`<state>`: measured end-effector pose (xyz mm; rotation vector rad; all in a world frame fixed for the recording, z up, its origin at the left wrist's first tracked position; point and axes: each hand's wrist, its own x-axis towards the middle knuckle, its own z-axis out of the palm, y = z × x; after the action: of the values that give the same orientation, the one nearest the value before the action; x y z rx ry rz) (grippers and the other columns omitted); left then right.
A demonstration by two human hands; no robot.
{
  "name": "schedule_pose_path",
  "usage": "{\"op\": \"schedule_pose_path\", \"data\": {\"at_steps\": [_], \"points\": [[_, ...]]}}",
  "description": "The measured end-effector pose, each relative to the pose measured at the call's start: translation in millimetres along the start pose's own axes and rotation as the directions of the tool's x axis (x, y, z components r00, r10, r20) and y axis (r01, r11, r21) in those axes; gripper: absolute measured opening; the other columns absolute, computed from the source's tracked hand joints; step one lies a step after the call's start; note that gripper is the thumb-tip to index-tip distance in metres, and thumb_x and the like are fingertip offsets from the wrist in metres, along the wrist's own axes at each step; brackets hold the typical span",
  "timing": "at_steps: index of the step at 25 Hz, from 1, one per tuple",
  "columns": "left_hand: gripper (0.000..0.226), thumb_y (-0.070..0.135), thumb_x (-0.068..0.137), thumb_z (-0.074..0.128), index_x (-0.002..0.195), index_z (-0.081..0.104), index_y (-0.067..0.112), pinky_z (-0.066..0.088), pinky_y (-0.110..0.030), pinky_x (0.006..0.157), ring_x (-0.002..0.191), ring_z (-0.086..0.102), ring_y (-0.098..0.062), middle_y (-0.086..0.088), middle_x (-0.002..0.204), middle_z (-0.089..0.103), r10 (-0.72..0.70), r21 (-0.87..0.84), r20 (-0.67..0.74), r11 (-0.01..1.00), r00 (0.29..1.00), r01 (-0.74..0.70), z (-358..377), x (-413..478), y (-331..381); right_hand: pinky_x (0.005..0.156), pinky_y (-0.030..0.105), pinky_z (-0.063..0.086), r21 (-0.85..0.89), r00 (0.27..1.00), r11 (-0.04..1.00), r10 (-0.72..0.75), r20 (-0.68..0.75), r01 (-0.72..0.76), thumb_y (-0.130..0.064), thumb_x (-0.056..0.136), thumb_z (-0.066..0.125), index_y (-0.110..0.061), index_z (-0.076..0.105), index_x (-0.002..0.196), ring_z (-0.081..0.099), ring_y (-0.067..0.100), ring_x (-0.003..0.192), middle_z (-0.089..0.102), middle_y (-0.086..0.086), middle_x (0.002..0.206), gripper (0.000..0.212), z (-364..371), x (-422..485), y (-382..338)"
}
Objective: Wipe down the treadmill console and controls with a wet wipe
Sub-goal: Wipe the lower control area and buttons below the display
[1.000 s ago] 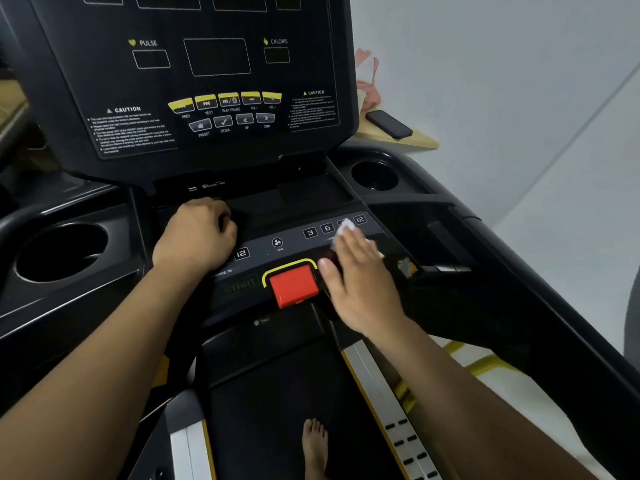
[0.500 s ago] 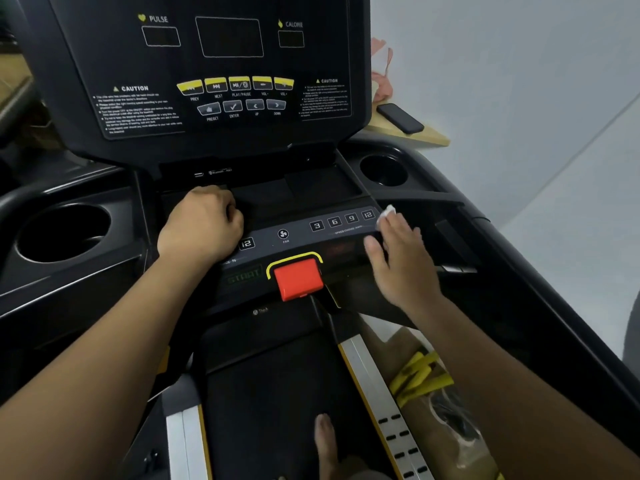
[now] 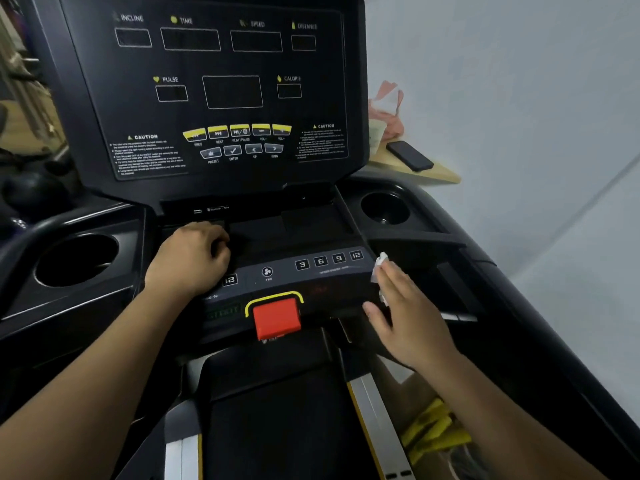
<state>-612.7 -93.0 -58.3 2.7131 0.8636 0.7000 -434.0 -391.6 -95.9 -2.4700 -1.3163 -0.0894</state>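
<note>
The black treadmill console (image 3: 221,98) stands upright with dark displays and yellow buttons. Below it runs the control strip (image 3: 311,271) with number keys, a fan key and a red stop button (image 3: 276,318). My right hand (image 3: 408,317) lies at the strip's right end with fingers straight, pressing a white wet wipe (image 3: 381,261) against it; the wipe shows at my fingertips. My left hand (image 3: 188,259) rests on the strip's left part, fingers curled over its back edge into the tray.
Round cup holders sit at the left (image 3: 78,259) and the right (image 3: 384,206) of the console. A dark phone (image 3: 409,155) lies on a wooden shelf (image 3: 440,174) behind the right side. The treadmill belt (image 3: 277,427) runs below, and a white wall is at the right.
My right hand slid the wipe rightward along the control strip, from beside the red button to the strip's right end. My left hand stayed put. My view tilted upward.
</note>
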Motion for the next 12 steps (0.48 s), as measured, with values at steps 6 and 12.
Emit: {"op": "schedule_pose_path", "data": {"at_steps": [6,12], "points": [[0.018,0.010,0.084,0.061,0.096,0.073,0.008,0.052,-0.043,0.081,0.097,0.064,-0.034,-0.009,0.099,0.071,-0.019,0.010,0.003,1.000,1.000,0.018,-3,0,2,0.108,0.040,0.036,0.204,0.971,0.953,0.203,0.128,-0.226,-0.063,0.094,0.032,-0.017,0.022,0.152,0.037,0.024,0.138,0.029,0.005,0.156,0.074,-5,56,-15],[0.016,0.008,0.083,0.060,0.093,0.073,0.009,0.054,-0.044,0.077,0.095,0.064,-0.035,-0.010,0.095,0.071,0.012,0.044,-0.024,0.999,1.000,-0.011,1,-2,2,0.098,0.027,0.043,0.120,0.989,0.986,0.107,0.103,-0.119,-0.074,0.087,0.019,-0.025,0.034,0.145,0.049,0.011,0.126,0.051,-0.006,0.140,0.078,-20,-32,19]]}}
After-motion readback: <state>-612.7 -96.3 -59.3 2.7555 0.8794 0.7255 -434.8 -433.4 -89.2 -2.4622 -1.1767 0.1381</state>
